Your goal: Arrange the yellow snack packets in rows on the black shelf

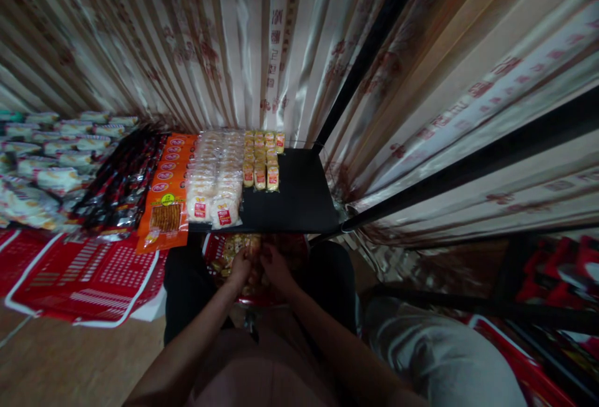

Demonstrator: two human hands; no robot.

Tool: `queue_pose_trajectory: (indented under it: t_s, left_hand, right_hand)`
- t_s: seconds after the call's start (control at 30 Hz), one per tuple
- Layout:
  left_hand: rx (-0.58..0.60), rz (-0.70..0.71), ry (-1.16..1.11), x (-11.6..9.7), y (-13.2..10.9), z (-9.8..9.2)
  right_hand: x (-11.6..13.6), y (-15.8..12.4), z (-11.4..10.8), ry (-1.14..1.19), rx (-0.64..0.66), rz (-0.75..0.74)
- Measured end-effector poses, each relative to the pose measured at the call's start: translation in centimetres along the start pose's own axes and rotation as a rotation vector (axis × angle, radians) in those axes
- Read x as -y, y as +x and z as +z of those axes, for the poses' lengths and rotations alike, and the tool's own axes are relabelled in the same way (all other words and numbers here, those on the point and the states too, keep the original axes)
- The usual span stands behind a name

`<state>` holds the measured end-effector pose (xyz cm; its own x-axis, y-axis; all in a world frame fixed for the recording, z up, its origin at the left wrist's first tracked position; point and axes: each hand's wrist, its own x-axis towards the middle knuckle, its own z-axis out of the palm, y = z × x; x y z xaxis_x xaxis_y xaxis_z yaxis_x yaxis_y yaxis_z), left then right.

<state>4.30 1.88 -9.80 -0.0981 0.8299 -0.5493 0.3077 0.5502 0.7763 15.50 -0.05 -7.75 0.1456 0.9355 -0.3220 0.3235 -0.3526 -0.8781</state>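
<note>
A red basket point(208, 246) sits between my knees, filled with small yellowish wrapped snacks point(231, 248). Over it, my left hand point(241, 268) has its fingers closed around the side of a small wrapped snack point(254, 247). Close by on the right, my right hand point(276, 264) has its fingers drawn together over the basket; whatever is in them is too dark to make out. Just beyond, on a black shelf point(304, 185), stand rows of similar small yellow packets point(261, 166). Left of those lie clear bags of white rice crackers point(213, 179).
Orange snack packs point(166, 191), dark red-black packets point(121, 182) and white bags point(51, 157) line the shelf leftward. A red basket point(93, 276) is below. Black poles point(468, 163) cross in front of the curtain point(224, 39). A person's pale-clothed leg point(435, 344) is at right.
</note>
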Motion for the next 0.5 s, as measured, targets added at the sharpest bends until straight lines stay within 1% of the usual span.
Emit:
queue_pose_trajectory:
  t_s: [0.1,0.2,0.3,0.37,0.4,0.43,0.5]
  left_hand:
    - [0.004,0.042,-0.245,-0.1,-2.4,-1.1]
    - [0.056,0.093,-0.362,-1.7,-4.1,-1.6]
    - [0.094,0.195,-0.372,-4.5,-5.3,-1.5]
    - [0.125,0.298,-0.4,-6.9,-6.0,-1.2]
    - [0.123,0.339,-0.428,-8.1,-6.2,-0.9]
    - [0.104,0.369,-0.454,-9.3,-6.4,-0.6]
    - [0.029,0.404,-0.458,-11.7,-6.4,0.1]
  right_hand:
    - [0.7,-1.2,-1.0,-0.083,-0.087,-0.108]
    - [1.9,-1.9,-2.0,-0.132,-0.102,-0.176]
    - [3.8,-2.4,-3.3,-0.153,-0.131,-0.243]
    - [5.3,-2.5,-4.5,-0.138,-0.17,-0.3]
    - [6.0,-2.4,-5.2,-0.124,-0.191,-0.322]
    - [6.6,-2.2,-5.8,-0.104,-0.21,-0.335]
    - [7.6,-1.4,-6.9,-0.042,-0.242,-0.339]
